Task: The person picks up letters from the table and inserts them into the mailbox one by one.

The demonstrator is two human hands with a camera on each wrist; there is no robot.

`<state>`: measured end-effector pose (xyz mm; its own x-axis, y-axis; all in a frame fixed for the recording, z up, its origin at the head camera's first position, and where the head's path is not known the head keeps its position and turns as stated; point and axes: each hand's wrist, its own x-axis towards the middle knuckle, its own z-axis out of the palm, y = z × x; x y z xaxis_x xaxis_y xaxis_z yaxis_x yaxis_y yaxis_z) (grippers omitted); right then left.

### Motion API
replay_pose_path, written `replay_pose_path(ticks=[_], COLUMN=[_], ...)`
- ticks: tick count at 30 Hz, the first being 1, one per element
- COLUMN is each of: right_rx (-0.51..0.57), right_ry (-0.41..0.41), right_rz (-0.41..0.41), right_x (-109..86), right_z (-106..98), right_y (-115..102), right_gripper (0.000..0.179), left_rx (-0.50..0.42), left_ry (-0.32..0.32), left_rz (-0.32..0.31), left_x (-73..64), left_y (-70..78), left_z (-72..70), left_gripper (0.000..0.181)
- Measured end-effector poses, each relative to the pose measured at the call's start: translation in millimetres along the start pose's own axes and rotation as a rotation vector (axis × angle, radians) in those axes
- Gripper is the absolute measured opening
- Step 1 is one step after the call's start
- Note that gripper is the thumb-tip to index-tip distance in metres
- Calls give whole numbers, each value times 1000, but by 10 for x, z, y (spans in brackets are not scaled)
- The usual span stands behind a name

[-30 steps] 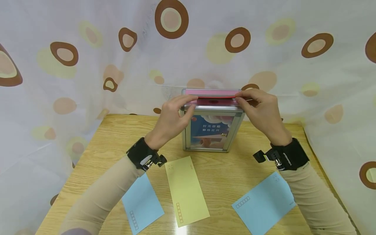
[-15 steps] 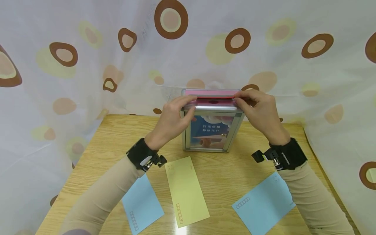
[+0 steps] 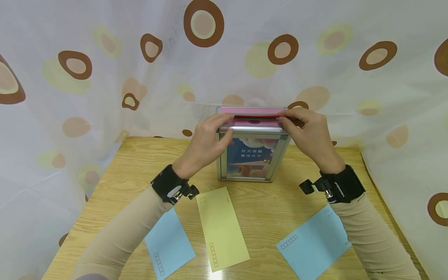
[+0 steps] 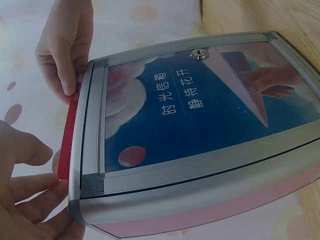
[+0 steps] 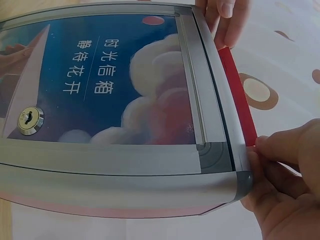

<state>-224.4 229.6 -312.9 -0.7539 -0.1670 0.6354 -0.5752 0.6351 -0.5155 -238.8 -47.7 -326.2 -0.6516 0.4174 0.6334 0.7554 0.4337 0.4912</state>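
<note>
A silver-framed mailbox (image 3: pixel 250 153) with a pink top stands at the back of the table. From its top slot a narrow red strip of an envelope (image 3: pixel 257 116) sticks out; the rest is hidden inside. My right hand (image 3: pixel 309 134) pinches the strip's right end between thumb and forefinger, as the right wrist view shows the envelope (image 5: pixel 237 95) ending there. At the other end, my left hand (image 3: pixel 206 138) touches the red envelope (image 4: pixel 67 140) with its fingertips, the thumb held apart from it.
On the wooden table (image 3: pixel 269 217) lie a yellow envelope (image 3: pixel 222 229), a blue envelope (image 3: pixel 169 245) on the left, partly under the left forearm, and another blue envelope (image 3: pixel 315 243) beside the right forearm. A patterned white cloth (image 3: pixel 224 70) hangs behind the mailbox.
My right hand has shifted slightly left, and the red strip shows a little less above the slot. The left hand and the loose envelopes stay nearly where they were.
</note>
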Motion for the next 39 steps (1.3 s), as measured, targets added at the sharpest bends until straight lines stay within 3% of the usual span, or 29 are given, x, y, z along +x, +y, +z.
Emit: replay_pose_path(ticks=[20, 39], right_rx=[-22, 35], right_ry=[-41, -61], right_rz=[37, 74], right_x=[14, 49], right_z=[9, 20], right_y=[15, 32], right_gripper=[18, 21], left_rx=[39, 40], left_ry=[-61, -61], left_rz=[-32, -20], left_x=[16, 37], left_y=[38, 3], left_z=[-18, -14], left_gripper=[40, 38])
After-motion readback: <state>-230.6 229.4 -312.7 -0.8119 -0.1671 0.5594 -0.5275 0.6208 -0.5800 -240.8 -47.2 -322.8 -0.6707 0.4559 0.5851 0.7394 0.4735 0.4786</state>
